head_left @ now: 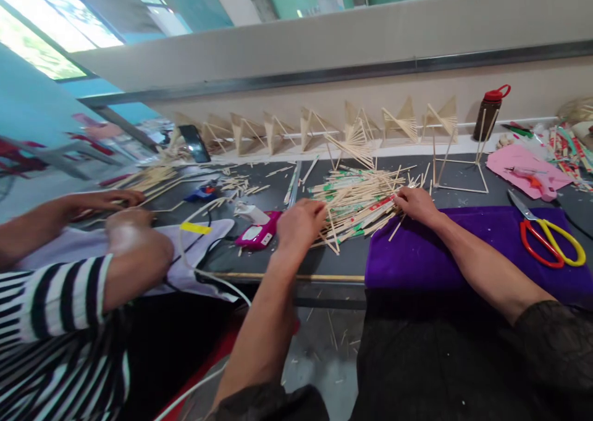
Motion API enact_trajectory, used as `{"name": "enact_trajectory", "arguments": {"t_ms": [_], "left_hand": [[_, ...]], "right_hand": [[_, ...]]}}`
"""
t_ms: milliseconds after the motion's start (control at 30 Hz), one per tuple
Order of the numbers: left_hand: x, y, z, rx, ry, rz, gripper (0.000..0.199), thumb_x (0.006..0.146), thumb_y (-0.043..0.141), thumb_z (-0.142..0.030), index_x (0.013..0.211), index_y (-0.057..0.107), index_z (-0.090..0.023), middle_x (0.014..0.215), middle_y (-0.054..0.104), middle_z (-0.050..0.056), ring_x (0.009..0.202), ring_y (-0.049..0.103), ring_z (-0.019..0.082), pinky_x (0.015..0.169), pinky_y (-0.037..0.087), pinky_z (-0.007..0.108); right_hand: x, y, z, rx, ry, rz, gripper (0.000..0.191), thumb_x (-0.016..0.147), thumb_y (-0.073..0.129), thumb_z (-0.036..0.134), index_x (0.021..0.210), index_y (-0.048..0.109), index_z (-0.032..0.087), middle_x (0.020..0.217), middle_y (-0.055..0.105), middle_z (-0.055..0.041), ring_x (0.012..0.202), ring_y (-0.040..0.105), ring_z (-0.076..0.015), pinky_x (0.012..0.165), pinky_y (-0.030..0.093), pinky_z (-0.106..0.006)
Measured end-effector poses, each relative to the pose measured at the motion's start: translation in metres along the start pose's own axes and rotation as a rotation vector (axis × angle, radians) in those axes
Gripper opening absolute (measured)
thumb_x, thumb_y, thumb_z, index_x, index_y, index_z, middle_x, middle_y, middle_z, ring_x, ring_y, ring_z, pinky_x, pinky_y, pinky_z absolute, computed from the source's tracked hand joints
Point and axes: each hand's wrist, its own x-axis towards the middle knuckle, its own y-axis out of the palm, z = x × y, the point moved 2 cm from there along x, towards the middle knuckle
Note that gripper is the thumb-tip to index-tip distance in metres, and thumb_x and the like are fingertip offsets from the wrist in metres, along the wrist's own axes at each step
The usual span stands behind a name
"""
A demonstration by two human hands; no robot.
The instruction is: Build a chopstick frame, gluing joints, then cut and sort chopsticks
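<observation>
A loose pile of thin wooden sticks, some in green and red paper wrappers, lies on the dark table. My left hand is at the pile's left side, fingers curled together; what they hold, if anything, is too small to tell. At the right end of the pile, my right hand has its fingers pinched at the stick ends, beside a red wrapper. A purple cloth lies under my right forearm. Just left of my left hand sits a magenta device with a white block on it.
Stick models line the wall. An open stick frame, a bottle, a glue gun on pink paper and scissors are at right. A striped-sleeved person works at left near a white cable.
</observation>
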Motion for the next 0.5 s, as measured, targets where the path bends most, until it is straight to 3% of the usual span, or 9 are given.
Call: {"name": "enact_trajectory", "arguments": {"t_ms": [67,167,367,500], "left_hand": [[-0.003,0.004,-0.029,0.006,0.163,0.099,0.035,0.097,0.042,-0.034,0.104,0.074,-0.021,0.109,0.070,0.009,0.101,0.065,0.024,0.080,0.046,0.031],[-0.008,0.010,-0.059,0.098,0.218,0.204,0.038,0.099,0.038,-0.033,0.101,0.073,-0.021,0.107,0.069,0.011,0.098,0.066,0.026,0.074,0.045,0.032],[0.002,0.010,-0.087,0.221,0.207,0.231,0.042,0.095,0.032,-0.014,0.110,0.071,-0.014,0.111,0.064,0.018,0.095,0.068,0.031,0.068,0.046,0.034],[0.017,0.015,-0.101,0.184,0.215,0.206,0.043,0.098,0.031,-0.019,0.114,0.071,-0.013,0.112,0.063,0.018,0.099,0.067,0.032,0.070,0.047,0.034]], "right_hand": [[0.004,0.000,-0.007,0.075,0.033,-0.054,0.029,0.094,0.050,0.036,0.094,0.073,0.018,0.090,0.075,-0.0054,0.081,0.065,-0.0168,0.069,0.039,-0.024],[0.009,0.002,-0.014,0.204,0.056,-0.145,0.024,0.091,0.053,0.030,0.085,0.073,0.017,0.082,0.073,-0.0034,0.077,0.063,-0.0153,0.068,0.038,-0.023],[0.013,0.008,-0.018,0.309,0.044,-0.188,0.022,0.088,0.056,0.028,0.078,0.071,0.017,0.075,0.071,-0.0014,0.072,0.061,-0.0141,0.066,0.037,-0.023],[0.011,0.010,-0.016,0.249,0.037,-0.170,0.025,0.091,0.055,0.032,0.080,0.071,0.017,0.078,0.072,-0.0031,0.074,0.062,-0.0150,0.067,0.038,-0.024]]}}
